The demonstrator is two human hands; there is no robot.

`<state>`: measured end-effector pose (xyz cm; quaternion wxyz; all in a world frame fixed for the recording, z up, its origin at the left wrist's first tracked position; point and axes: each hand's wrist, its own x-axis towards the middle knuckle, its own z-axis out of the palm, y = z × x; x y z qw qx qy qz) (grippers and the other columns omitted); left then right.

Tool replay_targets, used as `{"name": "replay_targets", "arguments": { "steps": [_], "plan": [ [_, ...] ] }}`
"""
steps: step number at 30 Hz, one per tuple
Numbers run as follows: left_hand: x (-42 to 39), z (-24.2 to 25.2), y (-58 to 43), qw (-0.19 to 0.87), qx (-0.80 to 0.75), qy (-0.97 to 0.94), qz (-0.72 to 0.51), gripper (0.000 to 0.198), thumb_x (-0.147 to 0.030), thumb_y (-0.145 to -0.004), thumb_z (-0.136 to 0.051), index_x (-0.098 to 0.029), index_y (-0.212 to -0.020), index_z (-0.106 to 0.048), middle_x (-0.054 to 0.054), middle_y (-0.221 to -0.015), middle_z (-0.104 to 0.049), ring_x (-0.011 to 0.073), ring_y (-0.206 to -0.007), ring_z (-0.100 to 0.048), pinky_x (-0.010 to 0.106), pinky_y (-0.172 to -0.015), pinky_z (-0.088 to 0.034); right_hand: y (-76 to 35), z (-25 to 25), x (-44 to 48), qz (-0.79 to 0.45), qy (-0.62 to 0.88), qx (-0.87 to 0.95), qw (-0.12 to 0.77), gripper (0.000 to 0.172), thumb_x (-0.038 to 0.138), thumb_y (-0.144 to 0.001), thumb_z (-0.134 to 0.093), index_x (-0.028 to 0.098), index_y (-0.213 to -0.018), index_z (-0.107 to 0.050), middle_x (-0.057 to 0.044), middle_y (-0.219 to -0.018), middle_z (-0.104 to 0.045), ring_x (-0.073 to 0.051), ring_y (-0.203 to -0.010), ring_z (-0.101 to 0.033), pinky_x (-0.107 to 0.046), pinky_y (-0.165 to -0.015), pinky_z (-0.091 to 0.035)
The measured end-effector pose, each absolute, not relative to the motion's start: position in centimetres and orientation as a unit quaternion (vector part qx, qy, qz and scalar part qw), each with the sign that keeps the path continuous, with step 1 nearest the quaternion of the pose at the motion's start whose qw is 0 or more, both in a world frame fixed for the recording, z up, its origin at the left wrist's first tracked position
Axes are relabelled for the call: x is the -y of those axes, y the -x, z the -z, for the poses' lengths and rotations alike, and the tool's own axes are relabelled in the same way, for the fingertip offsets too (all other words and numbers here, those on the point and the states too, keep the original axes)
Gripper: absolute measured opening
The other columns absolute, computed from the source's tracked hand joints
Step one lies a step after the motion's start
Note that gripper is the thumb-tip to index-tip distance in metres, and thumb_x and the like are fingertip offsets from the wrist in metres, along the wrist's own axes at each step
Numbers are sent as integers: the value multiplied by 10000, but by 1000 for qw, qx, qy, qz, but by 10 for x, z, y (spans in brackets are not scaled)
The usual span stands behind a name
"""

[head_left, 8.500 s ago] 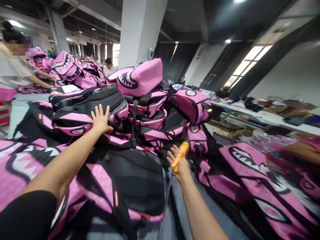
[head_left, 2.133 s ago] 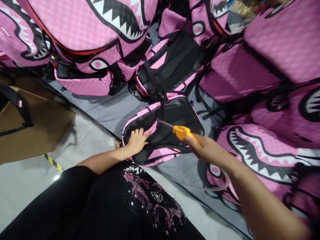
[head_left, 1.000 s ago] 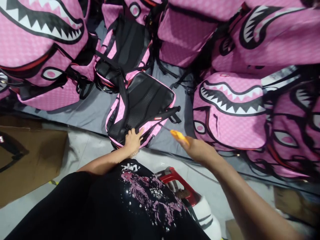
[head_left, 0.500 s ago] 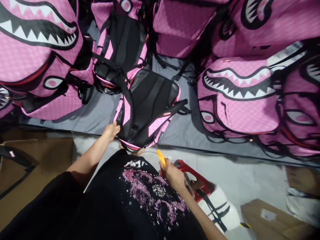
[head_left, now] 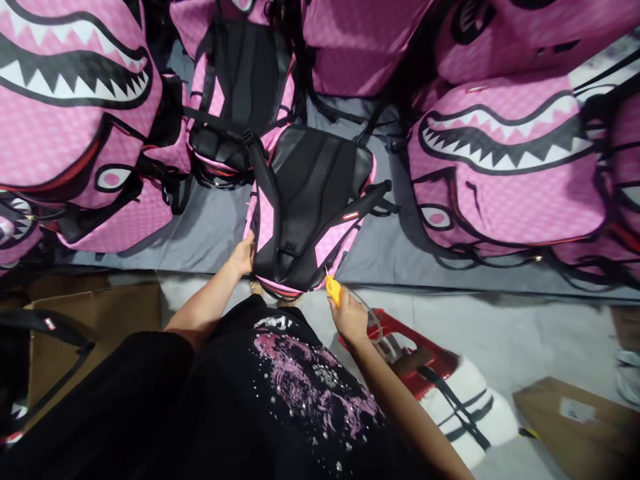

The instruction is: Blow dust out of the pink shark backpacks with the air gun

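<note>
A pink-and-black backpack lies on the grey-covered table in front of me, its padded back and straps facing up. My left hand grips its left lower edge, with the fingertips partly hidden against the side. In my right hand is a yellow-handled tool with a thin metal tip. That tip points at the backpack's lower right corner, close to the base of a strap; whether it touches is too small to tell. A pale, clear loop or tube hangs beside the tool and my right hand.
More pink backpacks with shark mouths stand at the left and right; another black-backed pack lies behind. Below the grey table cover are a red-and-white object, a cardboard box at left and another carton at right.
My right hand has raised the yellow tool from below the table edge to the backpack's lower right corner. My left hand now sits closer against the pack's side. The view has shifted slightly.
</note>
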<state>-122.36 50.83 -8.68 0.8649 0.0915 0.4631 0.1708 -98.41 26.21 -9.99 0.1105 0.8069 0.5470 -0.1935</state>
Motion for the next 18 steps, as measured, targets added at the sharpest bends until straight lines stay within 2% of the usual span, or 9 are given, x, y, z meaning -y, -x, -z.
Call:
{"name": "replay_targets", "arguments": {
  "steps": [3,6,8,10,13,16,18],
  "plan": [
    [-509,87,1224,875,-444,-91,-172,719,-671,-941,-323,-87,-1261,-595,144,-908,-749,280,-920,-725,435,-888,-566,981,91,-261,190,-813,-535,132,492,425,-1031,-324,41,-1274,-512,-166,-957,-684,-240,-818,-647,-311,-732,-383],
    [-510,80,1222,904,-380,-90,-174,811,-747,-894,-334,-106,-1344,-546,172,-1129,-715,315,-1074,-684,502,-976,-516,982,82,-255,181,-819,-529,129,457,421,-1032,-343,67,-1253,-531,-144,-939,-696,-217,-771,-650,-290,-679,-366],
    [-511,77,1220,912,-356,-86,-184,839,-767,-876,-352,-109,-1365,-529,178,-1192,-692,326,-1120,-665,521,-1004,-495,985,78,-250,188,-823,-520,129,427,416,-1028,-370,85,-1229,-549,-126,-912,-699,-196,-712,-639,-272,-612,-328],
    [-512,78,1218,902,-375,-79,-196,801,-744,-885,-382,-99,-1328,-554,167,-1099,-727,304,-1033,-703,492,-974,-525,990,76,-244,192,-832,-505,124,404,410,-1024,-391,100,-1223,-557,-109,-887,-700,-171,-656,-616,-256,-558,-265],
    [-514,87,1213,890,-393,-63,-222,726,-708,-892,-431,-74,-1188,-624,146,-888,-758,266,-800,-747,422,-832,-600,996,70,-237,187,-854,-472,112,378,401,-1017,-427,124,-1238,-561,-86,-866,-701,-142,-612,-582,-248,-538,-193],
    [-515,96,1207,900,-371,-48,-222,704,-703,-891,-443,-52,-1039,-666,151,-768,-746,256,-648,-737,361,-660,-621,1001,60,-237,202,-873,-431,110,362,386,-1012,-445,135,-1242,-570,-73,-818,-691,-134,-588,-556,-247,-541,-177],
    [-515,98,1203,905,-362,-47,-219,687,-680,-915,-420,-48,-1000,-675,149,-738,-741,246,-617,-732,329,-613,-614,1003,53,-236,216,-881,-408,105,359,378,-1014,-436,132,-1233,-578,-69,-775,-678,-141,-585,-551,-249,-545,-191]
  ]
}}
